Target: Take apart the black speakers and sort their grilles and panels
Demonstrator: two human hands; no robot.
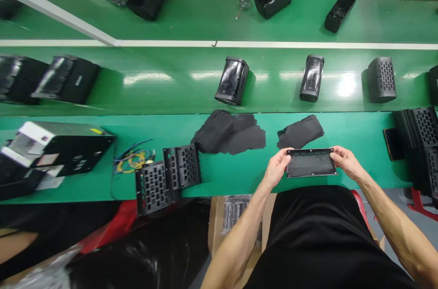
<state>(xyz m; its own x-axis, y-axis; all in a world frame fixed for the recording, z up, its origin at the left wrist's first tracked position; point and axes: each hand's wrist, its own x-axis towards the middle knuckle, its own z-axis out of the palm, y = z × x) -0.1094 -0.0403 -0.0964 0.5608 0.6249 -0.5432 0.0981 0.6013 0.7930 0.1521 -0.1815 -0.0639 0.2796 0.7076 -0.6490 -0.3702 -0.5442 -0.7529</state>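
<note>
**Item in hand.** One flat black panel [311, 162], thin and rectangular, is held just above the near edge of the green table [239, 179], straight in front of the body. Its long axis runs left to right and sits level, with the broad face turned up toward the camera. Whether anything lies on that face cannot be told.

**Hands.** The left hand [278, 164] is closed on the panel's left short end, thumb on top and fingers underneath. The right hand [343, 161] pinches the right short end the same way. Both touch the panel, and neither is nearer to it.

**Surroundings, from the panel.**
- A small pile of cloth pieces [300, 132] lies just behind it.
- A larger pile [231, 133] lies behind and to its left.
- Two grilles [167, 177] lean well to its left, beside loose wires [132, 159].
- A stack of grilles [415, 138] stands well to its right.
- Three speakers [311, 78] sit further behind.
</note>
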